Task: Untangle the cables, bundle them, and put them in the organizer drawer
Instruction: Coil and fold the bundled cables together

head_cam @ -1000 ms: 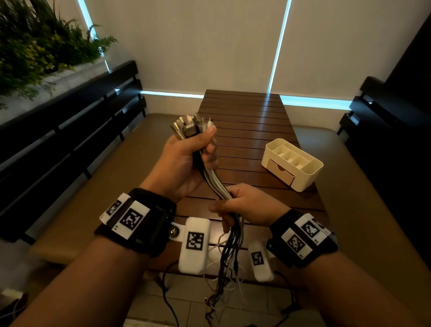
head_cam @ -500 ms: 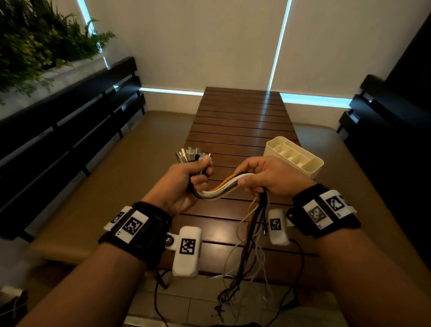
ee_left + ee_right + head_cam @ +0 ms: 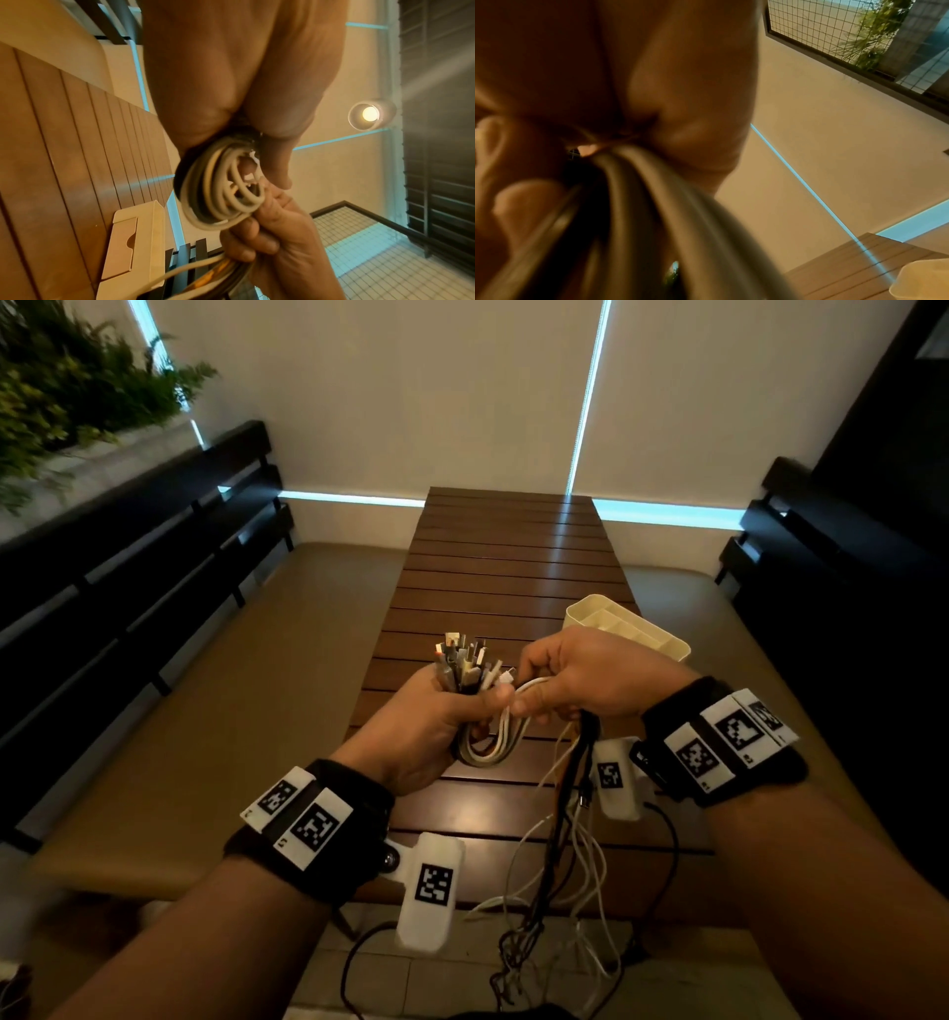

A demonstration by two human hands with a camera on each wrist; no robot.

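My left hand (image 3: 436, 726) grips a bunch of white, grey and black cables (image 3: 493, 742) just below their plugs (image 3: 464, 660), which stick up above the fist. The bunch bends into a loop (image 3: 221, 188) under that hand. My right hand (image 3: 570, 680) holds the same cables right beside the left hand, and the blurred strands (image 3: 654, 213) run out of its palm. The loose ends (image 3: 560, 875) hang down past the table's near edge. The cream organizer (image 3: 662, 644) stands on the table behind my right hand, its closed drawer front (image 3: 120, 243) showing in the left wrist view.
The slatted wooden table (image 3: 513, 567) runs away from me between two tan benches (image 3: 257, 711) with dark backrests. Plants (image 3: 67, 392) grow at the upper left. A thin black wire (image 3: 667, 855) trails off the near edge to the tiled floor.
My right hand rose from below the left hand to beside it, folding the cables into a loop. Both hands dropped lower, nearer the table.
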